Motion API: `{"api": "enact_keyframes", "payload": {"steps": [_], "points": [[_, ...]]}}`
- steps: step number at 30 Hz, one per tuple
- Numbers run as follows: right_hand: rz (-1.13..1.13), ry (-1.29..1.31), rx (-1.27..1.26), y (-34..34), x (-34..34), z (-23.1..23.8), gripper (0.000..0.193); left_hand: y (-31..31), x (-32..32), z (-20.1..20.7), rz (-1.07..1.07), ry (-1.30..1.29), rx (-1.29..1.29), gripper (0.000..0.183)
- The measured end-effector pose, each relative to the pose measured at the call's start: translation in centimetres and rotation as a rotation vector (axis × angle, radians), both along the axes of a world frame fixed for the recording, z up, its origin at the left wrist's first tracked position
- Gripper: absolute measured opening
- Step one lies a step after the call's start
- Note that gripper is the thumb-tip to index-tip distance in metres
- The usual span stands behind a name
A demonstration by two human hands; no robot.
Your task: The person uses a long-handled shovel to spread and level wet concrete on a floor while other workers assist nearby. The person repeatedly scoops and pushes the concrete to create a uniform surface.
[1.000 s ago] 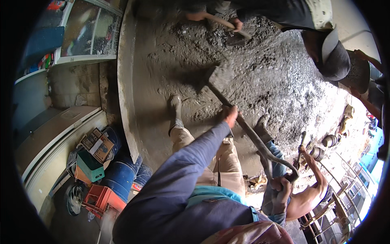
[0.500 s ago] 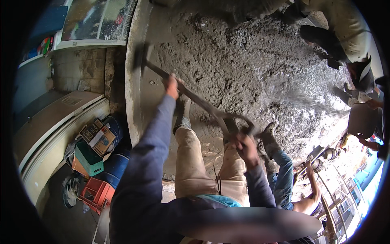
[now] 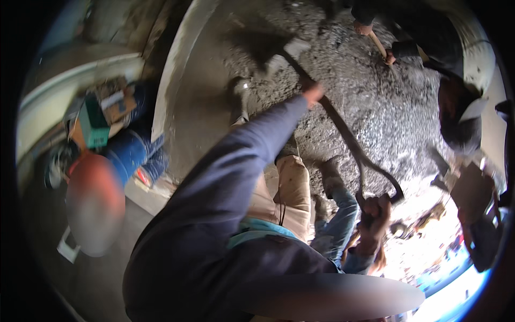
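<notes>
Wet grey concrete mix [image 3: 370, 107] is spread over the ground ahead of me. Across it slants a shovel [image 3: 343, 131] with a long shaft and a forked D-shaped handle. My left hand [image 3: 313, 95] is wrapped round the shaft, towards the blade. At the handle end, my right hand [image 3: 374, 220] is closed on the grip. The shovel's blade, at the upper middle over the mix, is blurred and partly in shadow, so I cannot tell whether it carries a load.
At the upper right a co-worker's hands hold a wooden handle [image 3: 379, 45]. Blue-jeaned legs [image 3: 343, 206] stand close to my right. A pale curb [image 3: 174, 70] edges the mix on the left. Beyond it are a green crate [image 3: 94, 126] and a person, partly blurred.
The shovel has swung rightward, its blade leaving the curb and moving over the mix. Both my hands moved right with it. A person has appeared at the left.
</notes>
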State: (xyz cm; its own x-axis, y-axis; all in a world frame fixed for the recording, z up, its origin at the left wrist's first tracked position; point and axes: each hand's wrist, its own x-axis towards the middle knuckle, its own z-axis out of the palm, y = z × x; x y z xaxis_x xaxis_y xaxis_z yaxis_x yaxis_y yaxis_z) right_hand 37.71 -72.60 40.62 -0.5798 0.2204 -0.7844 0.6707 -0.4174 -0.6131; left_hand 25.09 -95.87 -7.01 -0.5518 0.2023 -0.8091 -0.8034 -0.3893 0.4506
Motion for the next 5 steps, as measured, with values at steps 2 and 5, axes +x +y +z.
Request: {"api": "enact_keyframes", "payload": {"steps": [2, 5], "points": [[0.088, 0.132, 0.013, 4.0, 1.8, 4.9, 0.035, 7.8, 2.5, 3.9, 0.108, 0.098, 0.107, 0.060], [0.267, 0.262, 0.039, 6.8, 4.1, 9.6, 0.036, 16.0, 5.3, 15.1, 0.310, -0.247, 0.124, 0.045]]}}
